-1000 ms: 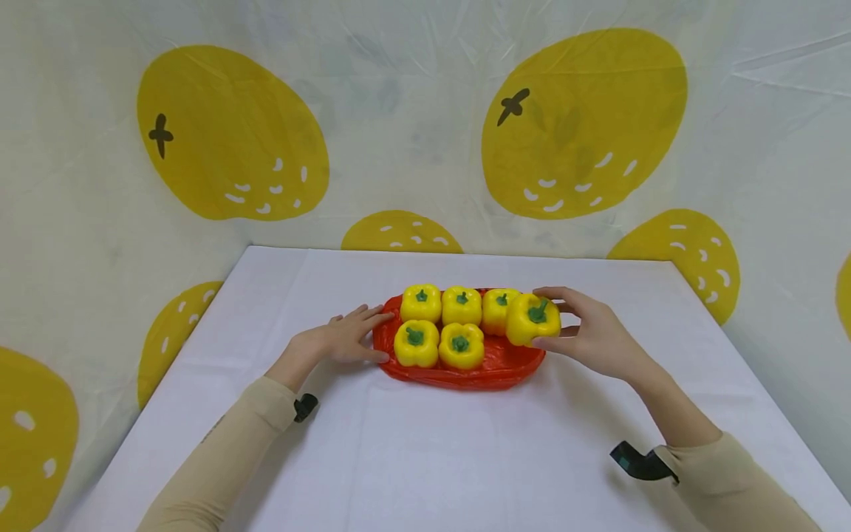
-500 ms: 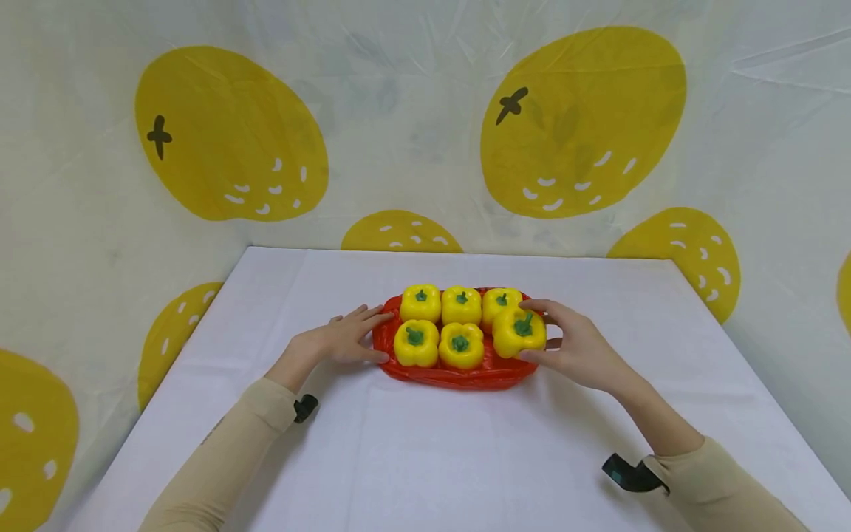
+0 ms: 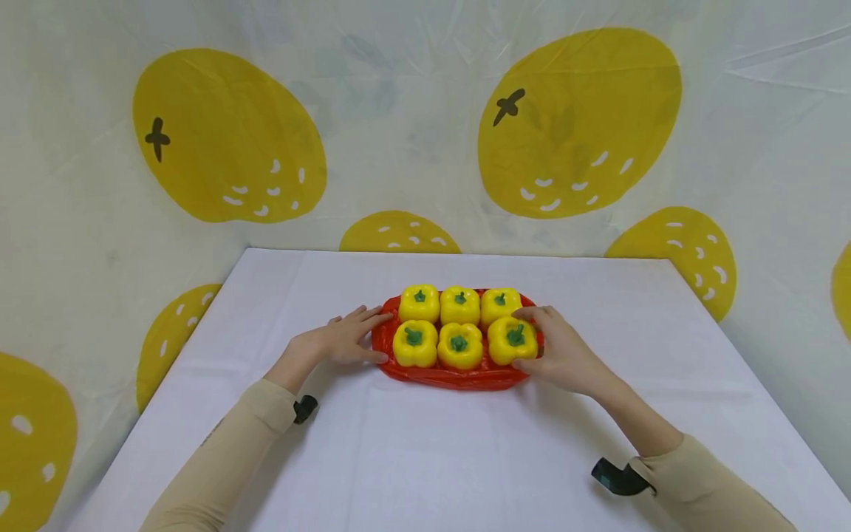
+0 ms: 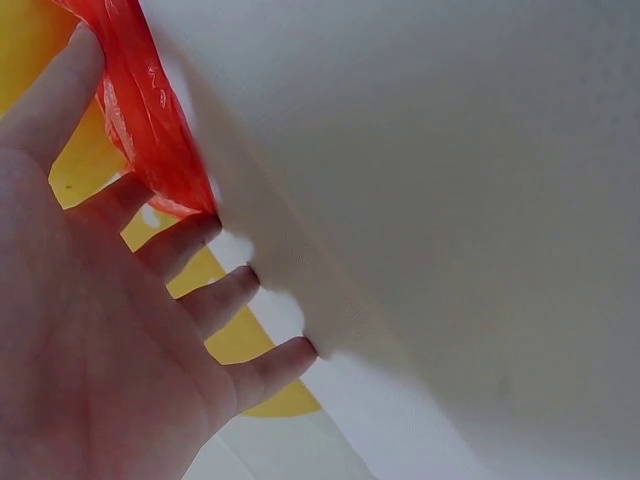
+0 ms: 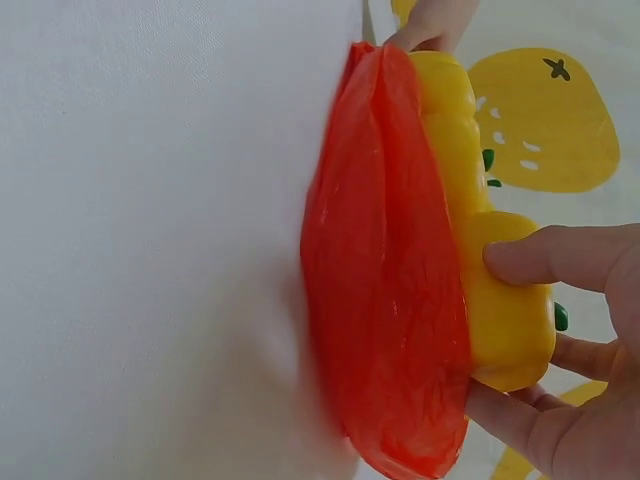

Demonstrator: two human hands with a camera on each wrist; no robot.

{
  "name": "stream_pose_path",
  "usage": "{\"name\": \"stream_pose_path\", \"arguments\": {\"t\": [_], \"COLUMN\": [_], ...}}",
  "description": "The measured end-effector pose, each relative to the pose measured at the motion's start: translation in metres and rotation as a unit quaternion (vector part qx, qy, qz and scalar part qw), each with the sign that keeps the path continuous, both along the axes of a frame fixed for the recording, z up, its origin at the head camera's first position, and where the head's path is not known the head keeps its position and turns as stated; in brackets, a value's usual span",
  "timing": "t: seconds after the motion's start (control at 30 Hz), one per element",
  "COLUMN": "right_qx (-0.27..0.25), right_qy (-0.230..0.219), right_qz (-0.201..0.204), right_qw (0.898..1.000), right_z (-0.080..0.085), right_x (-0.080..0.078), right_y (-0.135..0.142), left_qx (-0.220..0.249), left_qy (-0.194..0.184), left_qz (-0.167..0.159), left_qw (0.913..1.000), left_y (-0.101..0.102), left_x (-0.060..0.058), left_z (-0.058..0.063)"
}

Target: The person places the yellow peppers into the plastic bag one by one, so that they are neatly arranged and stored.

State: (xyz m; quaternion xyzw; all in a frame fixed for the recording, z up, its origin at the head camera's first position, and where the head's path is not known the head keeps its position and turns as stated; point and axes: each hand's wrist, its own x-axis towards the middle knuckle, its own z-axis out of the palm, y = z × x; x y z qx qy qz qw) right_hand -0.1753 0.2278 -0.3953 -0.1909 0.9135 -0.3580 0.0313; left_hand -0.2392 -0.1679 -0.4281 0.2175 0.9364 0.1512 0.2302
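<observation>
In the head view, yellow bell peppers with green stems stand in two rows on a red plastic-covered tray. My right hand grips the front right bell pepper, thumb on its near side and fingers round the far side. The right wrist view shows the thumb pressed on that pepper's yellow wall, at the red plastic's edge. Against the tray's left end lies my left hand, its fingers spread. The left wrist view has its thumb and fingertips at the red plastic, the other fingers reaching to the white cloth.
A white cloth covers the table, whose back edge meets a pale curtain printed with large yellow fruits. Small dark cameras sit at the left cuff and the right cuff.
My right hand has carried the bell pepper left and down, from over the tray's right end into the front row's right place. The left hand has stayed put.
</observation>
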Motion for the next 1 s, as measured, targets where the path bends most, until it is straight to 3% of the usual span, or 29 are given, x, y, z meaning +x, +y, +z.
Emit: {"name": "stream_pose_path", "arguments": {"t": [0.63,1.0], "right_qx": [0.01,0.003], "right_qy": [0.0,0.021], "right_qz": [0.002,-0.021], "right_qw": [1.0,1.0], "right_z": [-0.015,-0.007], "right_x": [-0.003,-0.007], "right_y": [-0.004,0.004], "left_qx": [0.002,0.051], "left_qy": [-0.006,-0.018], "left_qz": [0.01,0.022], "left_qw": [0.9999,0.9983], "left_y": [0.001,-0.007], "left_x": [-0.001,-0.007], "left_z": [0.002,0.002]}}
